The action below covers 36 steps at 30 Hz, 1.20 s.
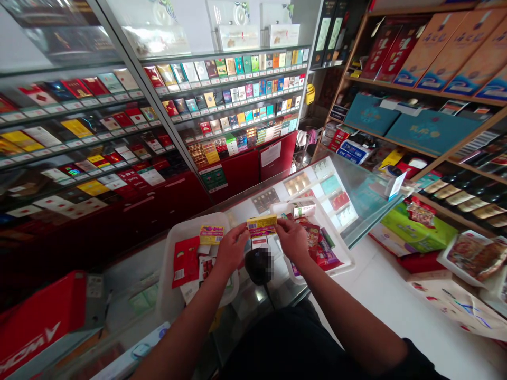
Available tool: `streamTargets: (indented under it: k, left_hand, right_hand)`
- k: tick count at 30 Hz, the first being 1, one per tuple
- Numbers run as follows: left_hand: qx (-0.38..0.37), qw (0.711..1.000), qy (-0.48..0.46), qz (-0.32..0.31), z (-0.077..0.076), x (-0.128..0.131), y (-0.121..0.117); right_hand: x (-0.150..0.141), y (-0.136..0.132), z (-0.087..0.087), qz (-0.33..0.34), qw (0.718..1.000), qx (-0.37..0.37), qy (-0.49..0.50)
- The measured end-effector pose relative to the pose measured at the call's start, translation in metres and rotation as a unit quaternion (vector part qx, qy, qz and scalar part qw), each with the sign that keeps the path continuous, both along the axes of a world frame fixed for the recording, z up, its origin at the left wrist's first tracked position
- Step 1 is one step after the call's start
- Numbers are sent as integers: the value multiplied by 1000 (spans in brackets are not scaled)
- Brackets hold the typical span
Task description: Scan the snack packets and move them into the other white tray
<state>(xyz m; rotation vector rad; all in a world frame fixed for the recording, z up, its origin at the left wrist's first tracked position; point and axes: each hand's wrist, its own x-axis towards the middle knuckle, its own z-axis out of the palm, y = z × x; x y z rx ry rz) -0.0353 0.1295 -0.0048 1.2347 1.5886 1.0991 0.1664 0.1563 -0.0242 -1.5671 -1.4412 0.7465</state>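
Observation:
Between my two hands is a small yellow box with purple-red print (pixel 262 226), pinched at its left end by my left hand (pixel 232 248) and at its right end by my right hand (pixel 293 240). Just below it stands a black rounded device on a thin stem (pixel 256 265), perhaps a scanner. A white tray (pixel 168 264) on the left bears a red packet (pixel 186 261), a similar yellow box (pixel 212 234) and other packets, partly behind my left forearm. The white tray (pixel 348 262) on the right contains a white box (pixel 304 209) and several red and purple snack packets (pixel 325 248).
The glass counter (pixel 356 182) runs under both trays. Shelves of cigarette packs (pixel 237 97) line the wall ahead. A red and grey box (pixel 47 316) lies at left. On the right are wooden shelves with teal boxes (pixel 433 132) and a green carton (pixel 420 229).

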Motion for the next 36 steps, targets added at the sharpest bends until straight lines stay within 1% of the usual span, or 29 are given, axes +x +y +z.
streamTargets:
  k: [3, 5, 8, 10, 13, 15, 19, 23, 25, 28, 32, 36]
  left_hand:
    - [27, 997, 64, -36, -3, -2, -4]
    - [43, 994, 84, -56, -9, -4, -6]
    - [45, 987, 124, -86, -25, -8, -10]
    - [37, 979, 176, -95, -40, -12, -13]
    - [35, 957, 267, -113, -56, -17, -19]
    - [31, 943, 304, -128, -63, -20, -23]
    - [26, 932, 327, -153, -68, -22, -30]
    - [30, 936, 318, -151, -73, -23, -31]
    - [39, 942, 304, -138, -74, -24, -32]
    - [52, 952, 279, -116, -71, -27, -34]
    - [66, 965, 242, -75, -61, -35, -40]
    - [61, 978, 200, -25, -47, -52, -44]
  right_hand:
    - [0, -2, -6, 21, 999, 14, -27]
    - [-1, -2, -12, 39, 998, 29, -50]
    - [-3, -3, -22, 53, 993, 47, -89]
    - [-3, -5, -26, 57, 991, 48, -111]
    - [0, -9, -32, 75, 988, 32, -127]
    - [3, -11, -35, 91, 987, 22, -130]
    - [7, -15, -46, 108, 986, 5, -131]
    - [8, -16, -52, 107, 986, 9, -125]
    - [6, -16, -50, 107, 987, 14, -122]
    - [1, -17, -40, 112, 986, 21, -123]
    - [-14, -19, -20, 134, 981, 41, -132]
    - [-37, -25, 1, 164, 974, 72, -137]
